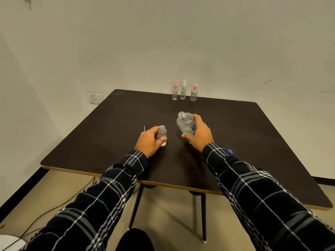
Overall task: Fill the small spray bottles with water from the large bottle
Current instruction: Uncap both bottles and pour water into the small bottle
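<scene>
left grip (150, 140) wraps the small bottle (161, 133); right grip (199, 134) clamps the tilted large bottle (184, 123).

large bottle (184, 124): only "re" and "nu" can be read on the label; the rest, along with the base, is covered by the right hand (199, 132), so contact with the table (108, 138) cannot be told.
small bottle (162, 135): the left side is covered by the fingers of the left hand (150, 140).
blue object (230, 151): mostly hidden behind the right sleeve (253, 182); its kind cannot be told.
white sliver (144, 128): too thin to be identified.
far bottles (183, 91): too small for fill levels to be judged.
wall switch (94, 98): partly hidden behind the table.
white object (10, 241): cut off by the lower left corner.
</scene>
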Demonstrator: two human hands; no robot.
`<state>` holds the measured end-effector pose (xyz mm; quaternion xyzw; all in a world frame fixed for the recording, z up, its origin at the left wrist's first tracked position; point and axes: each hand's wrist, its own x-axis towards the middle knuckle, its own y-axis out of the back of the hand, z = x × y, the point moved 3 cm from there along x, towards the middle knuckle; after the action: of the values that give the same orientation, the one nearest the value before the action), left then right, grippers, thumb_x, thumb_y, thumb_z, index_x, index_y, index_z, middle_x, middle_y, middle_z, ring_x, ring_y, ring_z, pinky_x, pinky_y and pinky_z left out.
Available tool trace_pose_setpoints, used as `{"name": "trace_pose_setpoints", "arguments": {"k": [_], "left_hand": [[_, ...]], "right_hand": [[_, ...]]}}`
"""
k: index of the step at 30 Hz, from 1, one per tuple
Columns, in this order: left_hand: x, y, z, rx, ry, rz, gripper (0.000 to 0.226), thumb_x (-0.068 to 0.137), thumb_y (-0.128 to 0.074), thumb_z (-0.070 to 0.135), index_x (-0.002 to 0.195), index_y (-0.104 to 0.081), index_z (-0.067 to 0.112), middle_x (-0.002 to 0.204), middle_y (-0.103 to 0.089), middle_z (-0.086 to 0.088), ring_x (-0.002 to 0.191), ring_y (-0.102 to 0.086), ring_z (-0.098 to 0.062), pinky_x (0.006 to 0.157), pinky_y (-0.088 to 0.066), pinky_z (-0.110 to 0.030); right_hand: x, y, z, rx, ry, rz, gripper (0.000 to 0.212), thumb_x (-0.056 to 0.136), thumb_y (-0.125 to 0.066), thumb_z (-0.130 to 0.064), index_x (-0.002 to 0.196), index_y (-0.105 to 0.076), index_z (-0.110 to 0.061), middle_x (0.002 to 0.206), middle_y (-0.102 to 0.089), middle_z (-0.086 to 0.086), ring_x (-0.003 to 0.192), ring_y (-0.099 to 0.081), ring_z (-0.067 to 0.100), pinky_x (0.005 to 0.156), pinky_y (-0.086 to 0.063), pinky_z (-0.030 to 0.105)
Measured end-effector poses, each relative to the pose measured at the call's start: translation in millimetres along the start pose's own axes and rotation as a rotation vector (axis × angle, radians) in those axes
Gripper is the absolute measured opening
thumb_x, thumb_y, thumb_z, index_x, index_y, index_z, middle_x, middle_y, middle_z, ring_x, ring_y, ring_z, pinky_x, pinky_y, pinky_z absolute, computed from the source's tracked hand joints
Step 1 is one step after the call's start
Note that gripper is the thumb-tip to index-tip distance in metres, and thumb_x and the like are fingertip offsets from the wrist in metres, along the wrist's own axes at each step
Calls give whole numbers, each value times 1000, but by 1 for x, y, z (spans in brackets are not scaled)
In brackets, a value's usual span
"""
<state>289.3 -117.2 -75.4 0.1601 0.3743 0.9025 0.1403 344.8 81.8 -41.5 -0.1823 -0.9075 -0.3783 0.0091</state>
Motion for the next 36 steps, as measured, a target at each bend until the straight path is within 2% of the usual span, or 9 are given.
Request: {"name": "trace_pose_setpoints", "arguments": {"k": [6, 10, 16, 22, 30, 34, 36], "left_hand": [[0, 0, 1, 19, 1, -1, 53, 96, -66, 29, 145, -48, 16, 132, -64, -7, 118, -61, -20, 96, -44, -25], [1, 0, -1, 17, 10, -12, 54, 96, -66, 30, 145, -48, 16, 133, -64, -8, 120, -61, -21, 100, -47, -30], [1, 0, -1, -8, 23, -15, 55, 96, -67, 29, 146, -47, 16, 133, -63, -8, 118, -62, -19, 99, -46, -27], [0, -1, 2, -29, 47, -15, 56, 95, -68, 27, 146, -48, 15, 133, -64, -7, 119, -61, -20, 103, -48, -32], [6, 0, 5, -48, 101, -73, 61, 91, -74, 28, 145, -49, 15, 134, -63, -5, 122, -60, -19, 105, -48, -34], [4, 0, -6, -77, 148, -161, 85, 85, -80, 29, 156, -33, 17, 147, -53, -4, 131, -54, -20, 111, -45, -40], [1, 6, -12, -87, 140, -170, 82, 89, -74, 18, 158, -28, 16, 150, -49, -3, 132, -52, -19, 109, -45, -34]], "right_hand": [[-8, 7, 7, 143, -14, 34, 78, 80, -82, -18, 143, -37, -21, 139, -53, 5, 127, -51, 24, 100, -40, 31], [-13, 12, 17, 231, -60, 54, 78, 81, -81, -20, 143, -35, -22, 139, -53, 4, 127, -51, 25, 103, -42, 37], [-17, 17, 27, 300, -113, 41, 79, 81, -81, -23, 145, -33, -23, 140, -53, 3, 128, -51, 25, 107, -44, 42], [-19, 18, 33, 214, -168, -29, 79, 82, -80, -23, 146, -33, -17, 145, -50, 6, 132, -49, 27, 108, -42, 41], [-28, 15, 46, 49, -305, -154, 100, 79, -83, -27, 154, -18, -9, 152, -43, 12, 137, -46, 30, 108, -40, 39], [-32, 12, 46, -106, -345, -196, 98, 79, -83, -26, 151, -21, -7, 150, -44, 14, 136, -46, 30, 107, -42, 39], [-33, 12, 45, -194, -381, -203, 92, 78, -84, -29, 147, -27, -6, 145, -48, 16, 130, -51, 30, 103, -46, 38]]}}
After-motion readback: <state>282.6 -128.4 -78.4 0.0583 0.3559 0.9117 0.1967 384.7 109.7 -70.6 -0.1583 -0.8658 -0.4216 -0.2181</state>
